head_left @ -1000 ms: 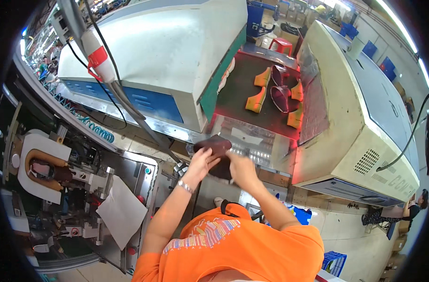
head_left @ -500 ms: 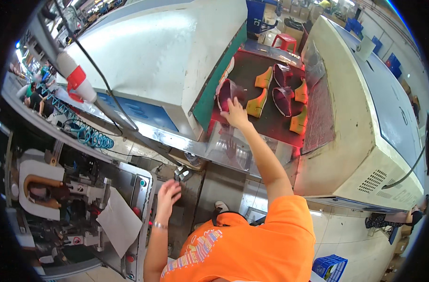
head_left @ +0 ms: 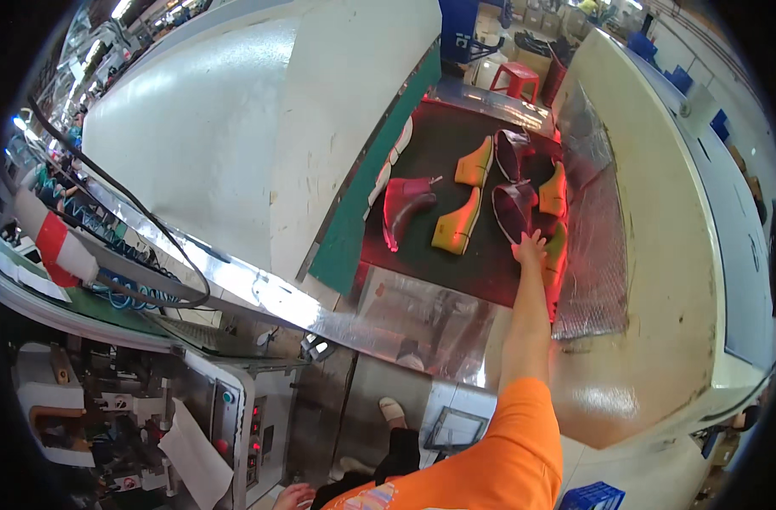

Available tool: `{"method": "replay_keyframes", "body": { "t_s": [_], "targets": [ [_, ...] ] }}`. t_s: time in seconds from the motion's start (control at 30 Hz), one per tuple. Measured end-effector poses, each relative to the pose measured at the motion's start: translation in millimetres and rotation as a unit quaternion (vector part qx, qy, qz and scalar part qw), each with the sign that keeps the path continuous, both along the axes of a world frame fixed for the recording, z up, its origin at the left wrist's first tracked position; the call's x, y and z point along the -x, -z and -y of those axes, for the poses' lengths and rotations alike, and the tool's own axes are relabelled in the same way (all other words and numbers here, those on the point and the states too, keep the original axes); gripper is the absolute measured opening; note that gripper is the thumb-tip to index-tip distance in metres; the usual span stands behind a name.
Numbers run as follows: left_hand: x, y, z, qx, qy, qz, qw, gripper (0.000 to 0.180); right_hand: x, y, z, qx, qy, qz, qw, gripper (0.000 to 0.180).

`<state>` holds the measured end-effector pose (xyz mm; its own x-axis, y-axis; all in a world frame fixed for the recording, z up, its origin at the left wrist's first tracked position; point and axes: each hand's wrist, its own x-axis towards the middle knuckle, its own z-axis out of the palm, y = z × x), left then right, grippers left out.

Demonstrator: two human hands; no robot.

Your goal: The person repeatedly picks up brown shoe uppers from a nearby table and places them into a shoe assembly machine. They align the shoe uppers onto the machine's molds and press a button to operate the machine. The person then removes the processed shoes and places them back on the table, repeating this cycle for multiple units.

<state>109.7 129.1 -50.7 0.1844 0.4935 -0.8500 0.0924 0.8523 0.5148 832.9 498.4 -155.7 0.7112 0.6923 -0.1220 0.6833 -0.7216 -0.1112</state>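
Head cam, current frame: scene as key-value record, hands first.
left: left hand at lower edge, partly cut off
right: right hand at near end of dark shoe piece, grip unclear
surface: dark bed
also on bed: yellow shoe forms, reddish shoe piece
flanks: white housing left, cream housing right

Factory-floor fittings spread around the right hand's fingers.
Well beyond the fingers stands a red stool, with a cardboard box just behind it and a blue bin to the stool's left. Far to the fingers' left shows a white tube with a red band; leftward and nearer the wearer, a pale sheet. Behind the fingers, slightly rightward, sits a blue crate.
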Motion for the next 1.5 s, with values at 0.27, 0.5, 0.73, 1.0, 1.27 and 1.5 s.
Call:
{"method": "replay_keyframes", "body": {
  "t_s": [0.27,0.5,0.73,1.0,1.27,1.5],
  "targets": [
    [-26.9,4.1,-60.9,-0.045,0.027,-0.100,0.994,0.023,36.9,-84.9,-7.5,-0.233,-0.142,0.119,0.955,0.034],
    [-154.1,-125.2,-163.8,-0.133,-0.026,0.324,0.936,0.034,206.1,-274.0,89.4,-0.346,-0.372,-0.036,0.860,0.027],
    [-124.7,-223.4,-188.1,-0.140,-0.301,0.537,0.775,0.059,349.8,-324.7,184.1,-0.431,-0.666,-0.250,0.555,0.022],
    [32.9,-253.8,-87.1,-0.392,-0.347,0.302,0.796,0.037,472.2,-283.3,160.9,-0.142,-0.624,-0.629,0.441,0.023],
    [143.3,-286.6,7.8,-0.428,-0.101,0.203,0.875,0.042,688.9,-344.1,169.9,-0.060,-0.712,-0.654,0.250,0.040],
    [195.9,-309.1,73.0,-0.324,-0.046,-0.017,0.945,0.028,826.8,-380.6,225.7,0.281,-0.856,-0.429,0.052,0.047]
  ]
}}
